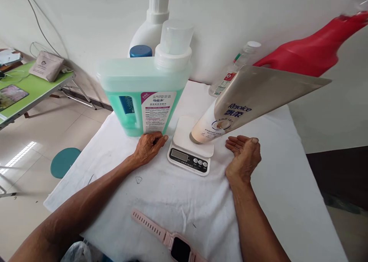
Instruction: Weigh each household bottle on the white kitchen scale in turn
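A small white kitchen scale (189,160) with a blank display lies on the white cloth. On its platform a beige Rejoice tube (244,97) stands on its cap, appearing tilted to the right. My left hand (149,145) rests on the cloth left of the scale, fingers curled in and holding nothing, just in front of a large jug of green liquid (120,85). To the right of the scale is my right hand (244,156), open, its fingers stretched toward the tube's base without touching it.
Behind the jug stand a white bottle (143,33) and a blue-capped container (140,51). A clear bottle (227,78) and a red bottle (304,55) are behind the tube. A pink watch (179,248) lies in front. A green table (51,86) and teal stool (65,162) are left.
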Demonstrator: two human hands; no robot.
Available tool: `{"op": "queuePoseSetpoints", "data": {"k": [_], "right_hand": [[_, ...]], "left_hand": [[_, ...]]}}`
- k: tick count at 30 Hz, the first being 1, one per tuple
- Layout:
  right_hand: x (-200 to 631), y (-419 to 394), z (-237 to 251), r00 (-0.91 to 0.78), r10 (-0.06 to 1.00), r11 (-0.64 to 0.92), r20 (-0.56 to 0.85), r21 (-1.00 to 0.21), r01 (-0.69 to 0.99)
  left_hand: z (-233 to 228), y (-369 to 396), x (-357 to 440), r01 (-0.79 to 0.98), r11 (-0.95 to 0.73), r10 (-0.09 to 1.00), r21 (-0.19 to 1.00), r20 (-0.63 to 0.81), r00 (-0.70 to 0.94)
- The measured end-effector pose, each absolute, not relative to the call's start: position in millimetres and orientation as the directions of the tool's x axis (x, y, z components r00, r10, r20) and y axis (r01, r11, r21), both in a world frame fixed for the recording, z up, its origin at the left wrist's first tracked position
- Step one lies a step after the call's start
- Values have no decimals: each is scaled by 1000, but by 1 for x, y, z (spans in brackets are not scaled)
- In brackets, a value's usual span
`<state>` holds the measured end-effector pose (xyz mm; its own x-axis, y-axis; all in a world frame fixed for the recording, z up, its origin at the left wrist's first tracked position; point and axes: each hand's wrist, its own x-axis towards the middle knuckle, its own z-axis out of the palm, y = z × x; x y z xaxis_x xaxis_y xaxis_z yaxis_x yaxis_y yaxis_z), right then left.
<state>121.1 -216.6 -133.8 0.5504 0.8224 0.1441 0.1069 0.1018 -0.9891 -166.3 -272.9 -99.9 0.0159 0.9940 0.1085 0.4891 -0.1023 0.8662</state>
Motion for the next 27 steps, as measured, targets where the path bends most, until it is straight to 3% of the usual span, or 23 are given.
{"op": "queuePoseSetpoints", "data": {"k": [9, 27], "right_hand": [[127, -220, -138, 501, 853, 55, 146, -980, 192], [122, -228, -127, 462, 875, 71, 144, -983, 171]], "left_hand": [[-100, -275, -165, 502, -81, 996, 861, 88, 9], [-100, -276, -166, 517, -75, 997, 853, 82, 9]]}}
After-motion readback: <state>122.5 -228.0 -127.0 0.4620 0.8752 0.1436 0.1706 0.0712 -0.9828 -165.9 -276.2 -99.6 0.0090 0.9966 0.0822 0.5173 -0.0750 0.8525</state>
